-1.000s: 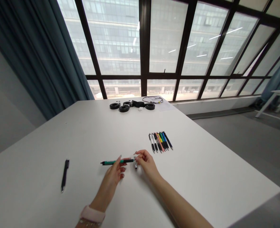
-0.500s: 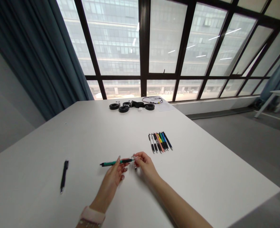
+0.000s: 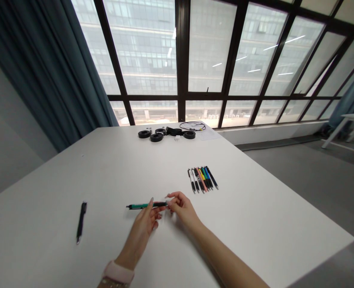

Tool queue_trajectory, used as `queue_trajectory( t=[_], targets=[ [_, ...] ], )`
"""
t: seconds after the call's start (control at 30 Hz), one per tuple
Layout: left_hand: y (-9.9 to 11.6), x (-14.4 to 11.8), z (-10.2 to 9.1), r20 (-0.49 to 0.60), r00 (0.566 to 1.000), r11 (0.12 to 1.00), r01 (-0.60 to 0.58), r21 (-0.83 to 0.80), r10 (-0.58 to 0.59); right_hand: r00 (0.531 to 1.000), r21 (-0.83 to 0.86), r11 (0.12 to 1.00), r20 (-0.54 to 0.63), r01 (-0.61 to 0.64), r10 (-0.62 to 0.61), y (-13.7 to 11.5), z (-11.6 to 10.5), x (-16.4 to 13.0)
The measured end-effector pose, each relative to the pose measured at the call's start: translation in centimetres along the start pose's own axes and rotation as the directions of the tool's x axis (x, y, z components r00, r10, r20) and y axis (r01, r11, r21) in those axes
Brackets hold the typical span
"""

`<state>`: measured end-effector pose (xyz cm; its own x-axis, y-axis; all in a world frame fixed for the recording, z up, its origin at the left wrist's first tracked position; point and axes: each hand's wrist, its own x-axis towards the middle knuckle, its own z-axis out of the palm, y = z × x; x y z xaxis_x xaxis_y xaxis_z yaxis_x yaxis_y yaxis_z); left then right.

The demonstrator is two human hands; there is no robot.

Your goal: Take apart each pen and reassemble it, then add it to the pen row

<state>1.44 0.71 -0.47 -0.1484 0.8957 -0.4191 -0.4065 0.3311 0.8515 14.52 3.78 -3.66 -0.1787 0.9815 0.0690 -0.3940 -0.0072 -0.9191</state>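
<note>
My left hand (image 3: 147, 218) grips a green pen (image 3: 139, 206) with a black grip section, thumb on top and fingers beneath. The pen lies nearly level above the table, its clip end to the left. At its right end, my right hand (image 3: 180, 206) pinches the pen's tip between thumb and fingers. The fingertips hide most of that end. To the left, a black pen (image 3: 81, 223) lies on the white table (image 3: 111, 172). Beyond my right hand, several pens (image 3: 202, 180) in white, pink, yellow, green, blue and black lie side by side.
At the far end of the table are several black tape-like rolls (image 3: 156, 137), a thin black cable (image 3: 192, 126) and a sheet of paper (image 3: 210, 134). A blue curtain (image 3: 53, 72) hangs at the left. The table's right edge borders grey floor (image 3: 300, 176).
My right fingers have shifted slightly left and closed at the pen's tip end. A small dark-and-silver piece seen under them before is now hidden. My left hand has barely moved.
</note>
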Motion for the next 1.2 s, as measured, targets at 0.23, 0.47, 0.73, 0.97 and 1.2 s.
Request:
queue_trajectory(
  t=[0.23,0.47,0.73,0.97,1.2],
  targets=[
    [0.2,-0.5,0.1,0.028,1.000,0.999,0.000,0.039,-0.001,0.998,-0.038,0.999,0.050,-0.028,0.030,-0.5,0.1,-0.3],
    [0.4,-0.3,0.1,-0.005,1.000,1.000,0.031,0.005,-0.031,1.000,-0.217,0.976,0.019,-0.013,0.017,-1.0,-0.2,-0.3],
    [0.1,-0.1,-0.2,-0.047,0.999,0.998,-0.023,-0.056,0.020,0.978,-0.954,0.241,0.142,0.176,-0.153,-2.3,-0.9,-1.8],
    [0.2,-0.1,-0.1,-0.065,0.998,0.997,-0.021,-0.072,0.017,0.961,-0.967,-0.018,0.255,0.255,-0.103,-1.8,0.1,-1.8],
    [0.0,0.0,-0.4,-0.057,0.998,0.997,-0.022,-0.077,0.018,0.954,-0.956,-0.043,0.292,0.289,-0.074,-1.8,0.0,-1.7]
  ],
)
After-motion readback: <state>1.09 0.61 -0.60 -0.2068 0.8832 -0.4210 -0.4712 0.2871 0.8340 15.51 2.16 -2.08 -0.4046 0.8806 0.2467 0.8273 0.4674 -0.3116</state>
